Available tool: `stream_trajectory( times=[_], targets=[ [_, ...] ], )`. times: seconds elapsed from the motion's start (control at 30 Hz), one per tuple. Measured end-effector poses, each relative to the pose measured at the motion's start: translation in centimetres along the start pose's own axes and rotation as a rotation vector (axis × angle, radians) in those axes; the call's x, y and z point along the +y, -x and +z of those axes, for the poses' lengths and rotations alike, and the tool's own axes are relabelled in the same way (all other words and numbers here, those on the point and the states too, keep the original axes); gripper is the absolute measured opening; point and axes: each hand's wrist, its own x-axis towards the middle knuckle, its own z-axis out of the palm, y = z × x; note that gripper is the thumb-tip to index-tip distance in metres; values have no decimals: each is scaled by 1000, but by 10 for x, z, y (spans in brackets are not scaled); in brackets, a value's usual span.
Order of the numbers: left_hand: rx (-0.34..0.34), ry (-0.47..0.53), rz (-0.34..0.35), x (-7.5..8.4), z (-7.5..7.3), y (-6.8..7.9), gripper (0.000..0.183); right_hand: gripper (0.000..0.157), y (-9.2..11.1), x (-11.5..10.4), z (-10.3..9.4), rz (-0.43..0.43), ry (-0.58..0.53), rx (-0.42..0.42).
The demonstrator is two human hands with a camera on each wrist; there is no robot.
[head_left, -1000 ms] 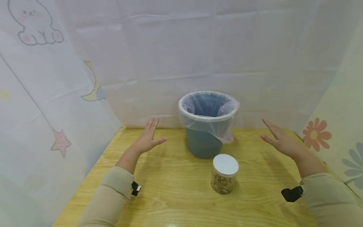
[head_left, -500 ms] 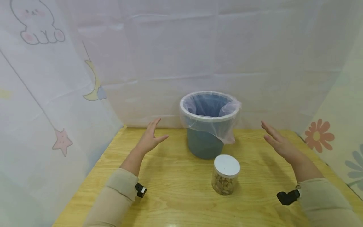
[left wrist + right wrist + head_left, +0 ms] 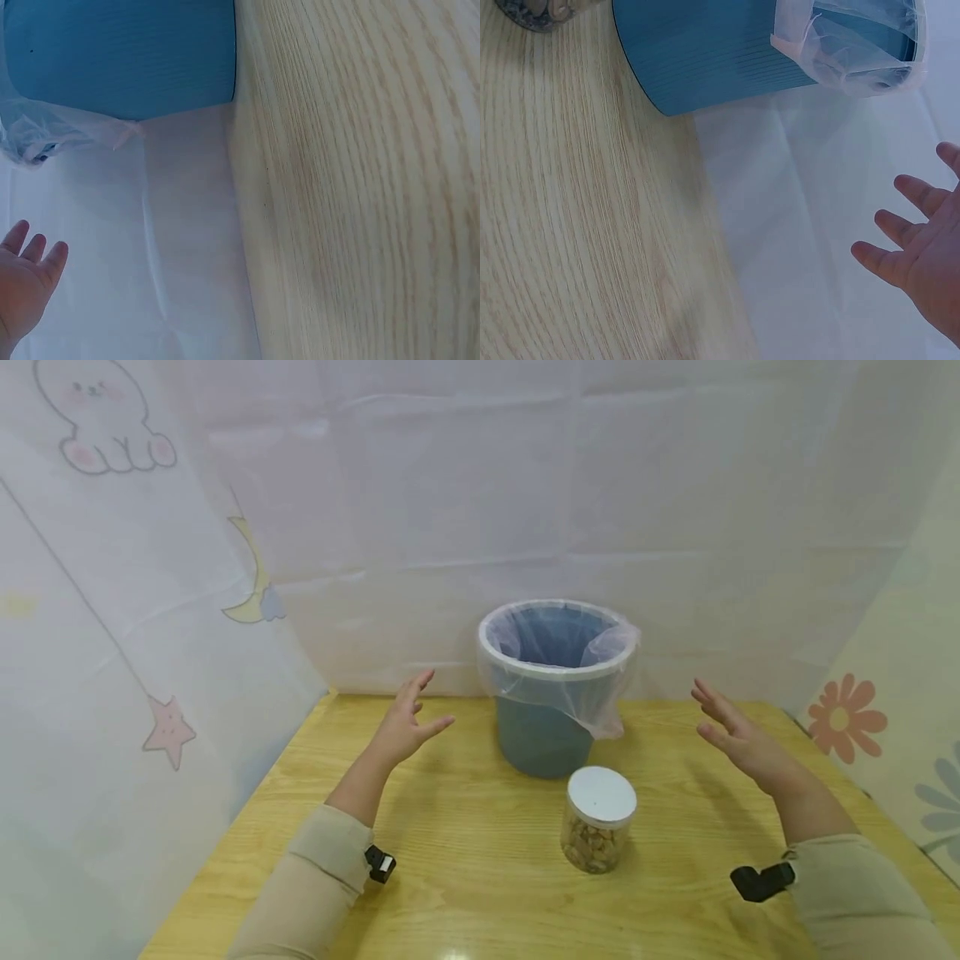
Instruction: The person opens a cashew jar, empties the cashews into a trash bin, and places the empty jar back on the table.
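Note:
A blue bucket (image 3: 543,735) with a white rim stands near the back of the table, lined with a thin pinkish plastic bag (image 3: 600,706) folded over its rim. In front of it sits a clear jar (image 3: 592,839) with a white lid, partly filled with brown pieces whose kind I cannot tell. To the left of the bucket my left hand (image 3: 401,727) hovers over the table, fingers apart, holding nothing. My right hand (image 3: 750,747) hovers on the other side, also with nothing in it. In the right wrist view its fingers (image 3: 900,262) are spread.
The wooden table (image 3: 465,877) meets a pale cloth backdrop (image 3: 420,527) just behind the bucket. Printed cloth also hangs at the left and right sides. Each sleeve has a small black device at the cuff, such as the right cuff device (image 3: 761,882).
My left hand has drifted slightly to the right, toward the bucket. The right hand has shifted only a little. The bucket and jar stay where they stood on the table.

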Motion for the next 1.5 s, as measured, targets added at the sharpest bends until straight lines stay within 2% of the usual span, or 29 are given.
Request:
stream_trajectory(
  times=[0.17, 0.27, 0.43, 0.57, 0.8, 0.9, 1.13, 1.23, 1.3, 1.5],
  targets=[
    [-8, -3, 0, 0, 5, -4, 81, 67, 0, -3, -1, 32, 14, 12],
    [-33, 5, 0, 0, 8, -4, 81, 68, 1, -3, -1, 6, 33, -1],
    [-64, 8, 44, -3, 12, 0, 82, 69, 2, 0, 2, -70, 60, -32],
    [-85, 32, 71, -6, 15, 3, 81, 73, 2, 4, 5, -122, 37, -65],
    [-129, 124, 73, -6, 19, 5, 80, 74, 5, 7, 8, -119, 12, -112],
    [-142, 155, 67, -1, 20, 7, 79, 70, 5, 8, 9, -137, -8, -144],
    [-191, 197, 80, 29, 13, 18, 72, 66, 6, 13, 11, -134, -38, -199],
    [-186, 205, 92, 31, 14, 19, 72, 67, 6, 14, 13, -141, -57, -201],
    [-181, 215, 97, 30, 16, 19, 72, 68, 5, 14, 14, -156, -71, -209],
    [-181, 217, 123, 6, 29, 14, 75, 71, 3, 14, 19, -185, -116, -231]
  ],
)
